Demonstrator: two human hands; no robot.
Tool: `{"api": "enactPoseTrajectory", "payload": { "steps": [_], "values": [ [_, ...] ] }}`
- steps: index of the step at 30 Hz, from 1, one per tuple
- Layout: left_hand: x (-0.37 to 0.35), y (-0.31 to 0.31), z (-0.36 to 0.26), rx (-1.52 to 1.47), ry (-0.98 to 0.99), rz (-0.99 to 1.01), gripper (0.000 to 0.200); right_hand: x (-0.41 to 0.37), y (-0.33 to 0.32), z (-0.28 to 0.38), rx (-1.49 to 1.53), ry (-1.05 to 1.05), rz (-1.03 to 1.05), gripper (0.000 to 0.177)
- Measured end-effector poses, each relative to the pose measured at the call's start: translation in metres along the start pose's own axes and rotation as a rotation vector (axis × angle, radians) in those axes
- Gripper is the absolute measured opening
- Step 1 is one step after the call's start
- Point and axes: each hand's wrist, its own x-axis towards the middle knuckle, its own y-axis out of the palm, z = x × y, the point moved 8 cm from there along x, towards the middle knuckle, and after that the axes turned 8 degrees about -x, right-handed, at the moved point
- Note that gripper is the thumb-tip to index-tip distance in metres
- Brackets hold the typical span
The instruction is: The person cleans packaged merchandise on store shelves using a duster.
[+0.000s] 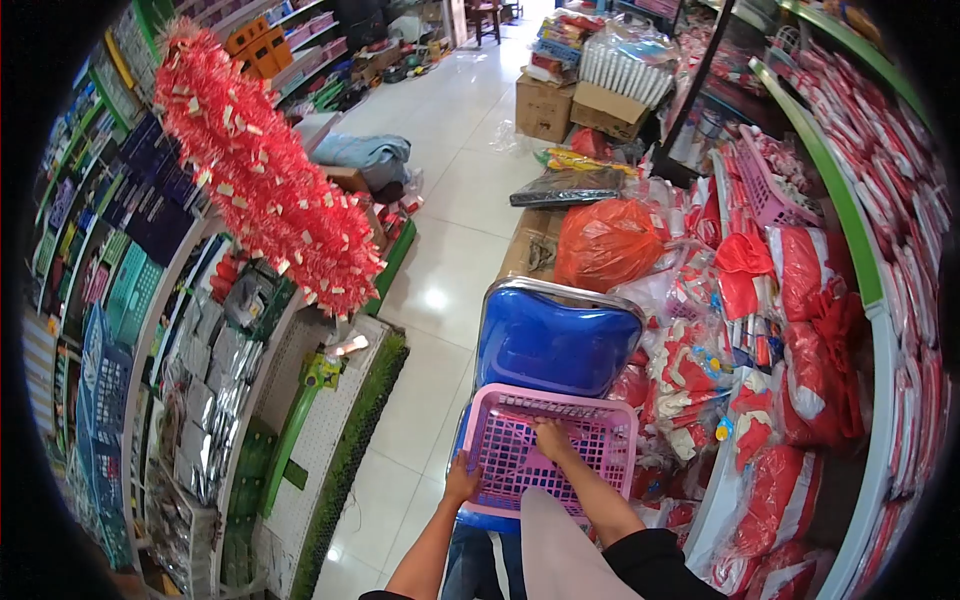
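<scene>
A pink plastic basket (628, 450) with a grid bottom rests on the seat of a blue chair (558, 345). My left hand (462, 480) is at the basket's left side, its fingers against the rim and wall. Inside the basket, toward its upper middle, my right hand (551, 438) is closed, with the fingers curled down near the grid bottom. What it holds, if anything, is too small to make out. Some thin reddish material shows in the basket beside that hand.
Bagged red and white goods (690, 385) are heaped right of the chair. An orange bag (610, 243) and cardboard boxes (545, 107) stand beyond it. Red tinsel (265, 170) hangs at upper left, over shelves. A low white shelf (335, 420) edged with green lies left of the tiled aisle.
</scene>
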Motion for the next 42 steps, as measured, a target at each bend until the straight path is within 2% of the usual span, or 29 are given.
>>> {"api": "enactPoseTrajectory", "payload": {
  "steps": [1,4,5,8,9,12,13,16,17,19,22,24,26,29,30,32,36,37,40,42],
  "values": [
    [0.005,0.002,0.004,0.015,0.016,0.009,0.073,-0.010,-0.019,0.002,0.032,0.052,0.042,0.031],
    [0.014,-0.005,-0.018,-0.107,-0.032,0.108,0.075,-0.027,-0.039,-0.026,0.427,0.043,-0.314,0.030],
    [0.012,-0.014,-0.034,-0.018,-0.112,0.027,0.074,-0.041,-0.053,-0.034,0.485,0.089,-0.466,0.024],
    [0.001,-0.040,-0.131,-0.242,-0.096,0.016,0.071,-0.090,-0.093,-0.051,0.761,0.189,-0.561,0.022],
    [0.028,-0.021,-0.109,-0.171,0.121,-0.059,0.065,-0.107,-0.103,-0.057,0.898,0.195,-0.573,0.021],
    [0.016,-0.018,-0.209,-0.387,0.166,0.140,0.063,-0.174,-0.152,-0.060,1.179,0.196,-0.780,0.021],
    [0.024,-0.002,-0.221,-0.343,0.215,0.254,0.061,-0.201,-0.169,-0.054,1.268,0.257,-0.786,0.021],
    [-0.020,0.023,-0.306,-0.736,0.140,0.706,0.061,-0.275,-0.205,-0.033,1.607,0.149,-1.015,0.021],
    [-0.043,0.026,-0.334,-0.743,0.163,0.837,0.060,-0.299,-0.216,-0.024,1.664,0.100,-1.076,0.023],
    [-0.095,0.025,-0.380,-0.747,0.200,1.098,0.059,-0.344,-0.227,-0.010,1.687,0.064,-1.214,0.024],
    [-0.178,0.015,-0.441,-0.883,0.380,1.344,0.055,-0.417,-0.250,0.027,1.620,0.072,-1.380,0.026],
    [-0.220,0.021,-0.459,-1.031,0.328,1.560,0.049,-0.464,-0.257,0.053,1.570,0.057,-1.510,0.027],
    [-0.263,0.026,-0.473,-0.985,0.375,1.565,0.043,-0.509,-0.249,0.071,1.453,0.075,-1.615,0.032],
    [-0.341,0.021,-0.489,-0.827,0.482,1.690,0.039,-0.577,-0.253,0.123,1.337,0.026,-1.733,0.039],
    [-0.367,0.021,-0.490,-0.789,0.460,1.729,0.037,-0.598,-0.249,0.139,1.320,0.037,-1.775,0.039],
    [-0.412,0.024,-0.486,-0.712,0.413,1.792,0.035,-0.633,-0.234,0.164,1.293,0.057,-1.850,0.040],
    [-0.496,0.038,-0.468,-0.538,0.491,1.905,0.038,-0.700,-0.197,0.197,1.123,0.201,-2.004,0.041],
    [-0.511,0.043,-0.463,-0.450,0.596,1.873,0.041,-0.713,-0.199,0.218,1.129,0.188,-2.040,0.041],
    [-0.572,0.039,-0.450,-0.354,0.533,1.928,0.044,-0.749,-0.174,0.247,1.103,0.262,-2.143,0.043],
    [-0.614,0.040,-0.438,-0.352,0.499,2.003,0.045,-0.778,-0.157,0.270,1.033,0.330,-2.155,0.036]
  ]
}}
